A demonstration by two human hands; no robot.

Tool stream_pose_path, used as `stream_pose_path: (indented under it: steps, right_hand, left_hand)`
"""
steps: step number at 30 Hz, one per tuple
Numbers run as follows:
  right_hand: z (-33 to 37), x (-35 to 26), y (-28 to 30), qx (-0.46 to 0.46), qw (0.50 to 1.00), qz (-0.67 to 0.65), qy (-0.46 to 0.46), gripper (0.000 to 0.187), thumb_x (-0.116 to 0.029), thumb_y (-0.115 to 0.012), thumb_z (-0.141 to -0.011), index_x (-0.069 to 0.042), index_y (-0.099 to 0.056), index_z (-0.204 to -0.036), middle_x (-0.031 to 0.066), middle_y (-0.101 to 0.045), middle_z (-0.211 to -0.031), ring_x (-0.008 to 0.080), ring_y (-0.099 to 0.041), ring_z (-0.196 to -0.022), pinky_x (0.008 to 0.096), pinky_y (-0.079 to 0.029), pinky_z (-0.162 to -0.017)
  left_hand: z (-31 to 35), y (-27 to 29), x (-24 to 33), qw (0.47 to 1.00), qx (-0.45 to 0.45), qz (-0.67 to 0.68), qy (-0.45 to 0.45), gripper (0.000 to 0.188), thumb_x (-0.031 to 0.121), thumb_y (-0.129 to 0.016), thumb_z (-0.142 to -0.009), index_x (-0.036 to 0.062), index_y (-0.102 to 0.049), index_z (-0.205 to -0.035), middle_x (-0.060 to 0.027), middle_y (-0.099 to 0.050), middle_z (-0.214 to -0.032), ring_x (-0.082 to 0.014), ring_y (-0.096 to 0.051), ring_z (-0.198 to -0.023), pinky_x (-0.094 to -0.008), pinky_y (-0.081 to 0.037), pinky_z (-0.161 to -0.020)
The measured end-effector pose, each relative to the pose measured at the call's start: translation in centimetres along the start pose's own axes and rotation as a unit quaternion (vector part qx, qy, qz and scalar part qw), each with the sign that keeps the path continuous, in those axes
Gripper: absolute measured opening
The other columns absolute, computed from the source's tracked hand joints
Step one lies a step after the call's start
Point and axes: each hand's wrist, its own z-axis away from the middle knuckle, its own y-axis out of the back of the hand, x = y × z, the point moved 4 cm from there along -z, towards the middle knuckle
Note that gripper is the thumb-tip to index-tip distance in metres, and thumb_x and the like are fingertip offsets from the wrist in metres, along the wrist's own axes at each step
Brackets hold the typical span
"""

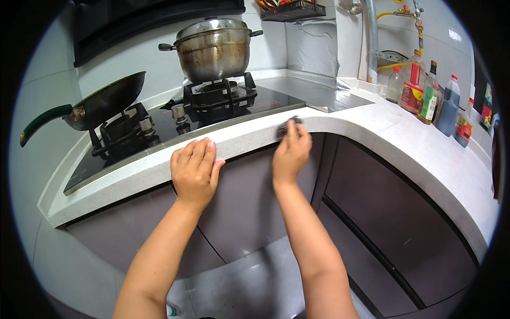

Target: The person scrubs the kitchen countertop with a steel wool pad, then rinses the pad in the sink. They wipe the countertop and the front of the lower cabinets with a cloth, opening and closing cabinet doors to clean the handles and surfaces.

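My right hand [292, 155] pinches a dark, roundish scouring pad [284, 129], slightly blurred, against the front edge of the white countertop [241, 139]. Whether the pad is steel wool I cannot tell. Further left, my left hand [193, 173] holds nothing; its fingers lie over the same edge and its thumb is apart. Just behind both hands is the black glass gas stove [276, 100]. A lidded metal pot [213, 56] stands on its right burner, and a dark frying pan [109, 101] sits tilted on the left one.
The frying pan's green handle [45, 122] sticks out to the left. Several bottles [428, 95] line the wall at the right, where the counter curves toward me. Grey cabinet doors [239, 204] are below the edge. A black basket [294, 10] hangs at the back.
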Motion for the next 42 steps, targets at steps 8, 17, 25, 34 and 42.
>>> stream_pose_path:
  steps: [8,17,25,34,42]
  right_hand:
    - [-1.8,4.0,1.2,0.032,0.995,-0.033,-0.085,0.034,0.006,-0.063,-0.081,-0.009,-0.073,-0.110,0.0142,-0.062,-0.104,0.0312,-0.061,-0.097,0.0387,-0.051,-0.085]
    - [-3.0,5.6,2.0,0.039,0.990,-0.057,-0.119,0.026,0.003,-0.064,-0.080,-0.010,-0.074,-0.101,0.0115,-0.061,-0.093,0.0300,-0.061,-0.089,0.0396,-0.051,-0.080]
    - [-2.2,2.1,1.6,-0.064,0.984,-0.090,0.141,0.028,0.002,-0.066,-0.078,-0.010,-0.072,-0.102,0.0106,-0.064,-0.096,0.0311,-0.061,-0.090,0.0407,-0.052,-0.079]
    - [-6.0,4.6,3.1,-0.137,0.949,-0.026,0.283,0.023,-0.002,-0.062,-0.078,-0.003,-0.067,-0.100,0.0107,-0.061,-0.099,0.0279,-0.060,-0.087,0.0370,-0.052,-0.073]
    - [-10.8,7.7,9.8,-0.172,0.883,0.272,0.342,0.006,-0.005,-0.061,-0.076,0.000,-0.064,-0.077,0.0117,-0.054,-0.088,0.0257,-0.053,-0.078,0.0346,-0.046,-0.063]
  left_hand:
    - [-0.4,0.3,0.1,1.000,0.003,-0.006,-0.006,0.044,0.020,-0.082,-0.068,0.0007,-0.069,-0.106,-0.0101,-0.068,-0.110,-0.0278,-0.062,-0.102,-0.0403,-0.044,-0.087]
    - [0.0,0.1,0.1,1.000,-0.003,-0.016,-0.019,0.048,0.020,-0.082,-0.068,0.0007,-0.067,-0.109,-0.0108,-0.068,-0.109,-0.0285,-0.062,-0.102,-0.0403,-0.044,-0.086]
    - [-0.8,0.4,0.8,0.999,-0.022,-0.024,-0.010,0.049,0.020,-0.083,-0.069,0.0010,-0.066,-0.111,-0.0122,-0.068,-0.110,-0.0297,-0.063,-0.102,-0.0410,-0.044,-0.087]
    - [-1.3,0.7,1.1,0.999,-0.030,-0.032,0.023,0.054,0.019,-0.084,-0.067,0.0019,-0.063,-0.113,-0.0125,-0.067,-0.109,-0.0314,-0.062,-0.103,-0.0410,-0.045,-0.088]
    - [-3.8,-4.3,5.7,0.989,-0.147,-0.008,-0.005,0.056,0.017,-0.078,-0.074,0.0065,-0.057,-0.125,-0.0107,-0.064,-0.121,-0.0275,-0.059,-0.115,-0.0485,-0.039,-0.101]
